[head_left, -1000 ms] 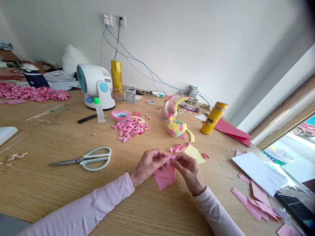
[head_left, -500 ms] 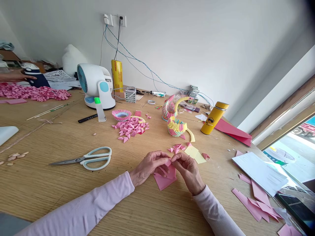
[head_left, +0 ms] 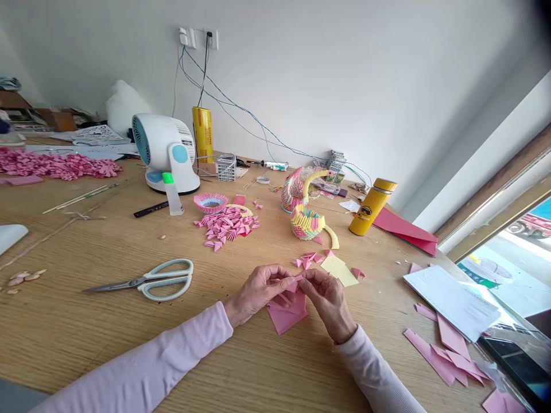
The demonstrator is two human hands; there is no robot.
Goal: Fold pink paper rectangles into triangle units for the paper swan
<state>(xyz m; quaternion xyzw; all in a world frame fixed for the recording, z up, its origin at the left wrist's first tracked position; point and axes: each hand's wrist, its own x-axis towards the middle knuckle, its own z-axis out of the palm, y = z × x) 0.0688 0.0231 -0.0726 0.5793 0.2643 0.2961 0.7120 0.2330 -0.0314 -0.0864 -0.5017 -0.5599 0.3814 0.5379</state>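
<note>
Between my two hands is a small piece of pink paper (head_left: pixel 297 281), pinched at its edges. My left hand (head_left: pixel 262 289) holds it from the left with thumb and fingers closed. On the other side my right hand (head_left: pixel 323 298) grips it between thumb and forefinger. Larger pink paper sheets (head_left: pixel 286 320) lie on the table right under my hands. Just beyond are several folded pink triangles (head_left: pixel 307 261) and yellow paper squares (head_left: pixel 340 269). Fingers hide part of the held piece, so its exact folds cannot be made out.
Scissors (head_left: pixel 150 281) lie to the left. A heap of folded pink pieces (head_left: pixel 226 225), a yellow-and-pink paper model (head_left: pixel 307 222), a yellow bottle (head_left: pixel 372 206), a glue bottle (head_left: pixel 173 195) and a fan (head_left: pixel 166 149) stand farther back. Pink strips (head_left: pixel 447 361) and a phone (head_left: pixel 516 367) are at right.
The view has shifted slightly. At far left, another person's hand and a dark bottle have gone from their place on the table. My hands keep hold of the pink paper, with little movement.
</note>
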